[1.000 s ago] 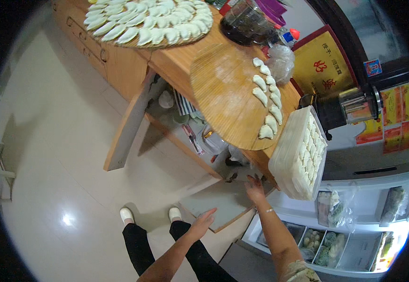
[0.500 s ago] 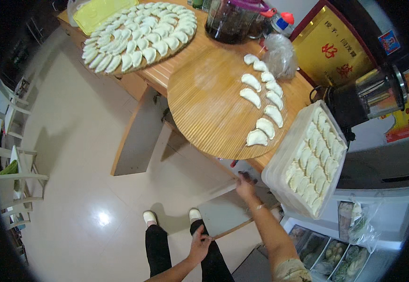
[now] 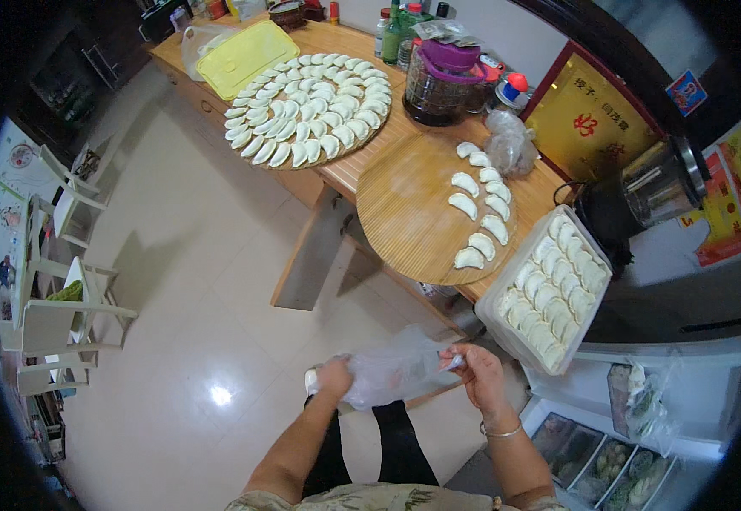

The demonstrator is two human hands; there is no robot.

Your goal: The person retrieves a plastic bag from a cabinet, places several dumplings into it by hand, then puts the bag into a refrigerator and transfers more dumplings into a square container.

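A clear plastic bag (image 3: 392, 372) stretches between my two hands, low in front of my legs. My left hand (image 3: 333, 377) is closed on its left side. On the other side my right hand (image 3: 477, 375) pinches its edge between thumb and fingers. Beyond the hands, on the counter, lies a round slatted wooden board (image 3: 409, 204) with a curved row of raw dumplings (image 3: 494, 227) along its right side. A lidless plastic box (image 3: 494, 317), filled with rows of dumplings, stands at the counter's right end.
A second round board of dumplings (image 3: 315, 111) lies farther left, by a yellow lid (image 3: 247, 60). Behind are a dark jar with a purple lid (image 3: 443, 81) and a black appliance (image 3: 634, 196). An open cabinet door (image 3: 311, 255) juts out; an open refrigerator drawer (image 3: 600, 460) is at right.
Both hands, apart and without the bag before, now hold the clear plastic bag between them. My right hand has come back from below the counter edge. The view has shifted.
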